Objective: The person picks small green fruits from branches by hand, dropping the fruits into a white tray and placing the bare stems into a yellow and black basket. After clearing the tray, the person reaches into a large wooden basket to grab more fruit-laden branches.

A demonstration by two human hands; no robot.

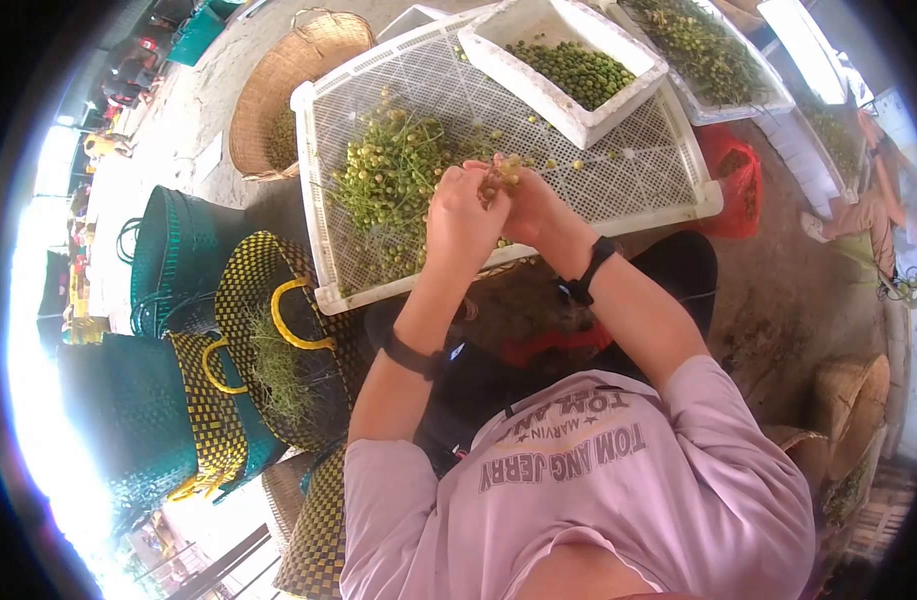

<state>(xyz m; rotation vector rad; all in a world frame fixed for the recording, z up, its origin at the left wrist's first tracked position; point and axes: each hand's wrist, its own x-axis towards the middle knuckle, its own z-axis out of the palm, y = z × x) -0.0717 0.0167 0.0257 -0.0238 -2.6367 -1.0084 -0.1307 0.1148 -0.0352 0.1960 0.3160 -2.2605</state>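
My left hand [461, 222] and my right hand [538, 212] meet over the near edge of a white mesh tray [643, 195]. Both are closed, fingers curled around a small stalked cluster of round berries [506, 172]. My fingers partly hide the cluster. Left of them on the tray lies a heap of green-yellow berries on thin stalks [388, 175]. A few loose berries are scattered on the mesh. On the tray's far right part rests a white foam box [598, 125] with loose green berries [578, 75] inside.
A wicker basket [263, 80] stands beyond the tray's left corner. Yellow-and-black woven baskets [240, 290], one with stalks inside, and green baskets [173, 225] stand at left. A red bag [733, 185] is right of the tray. Another person's arm [883, 175] shows far right.
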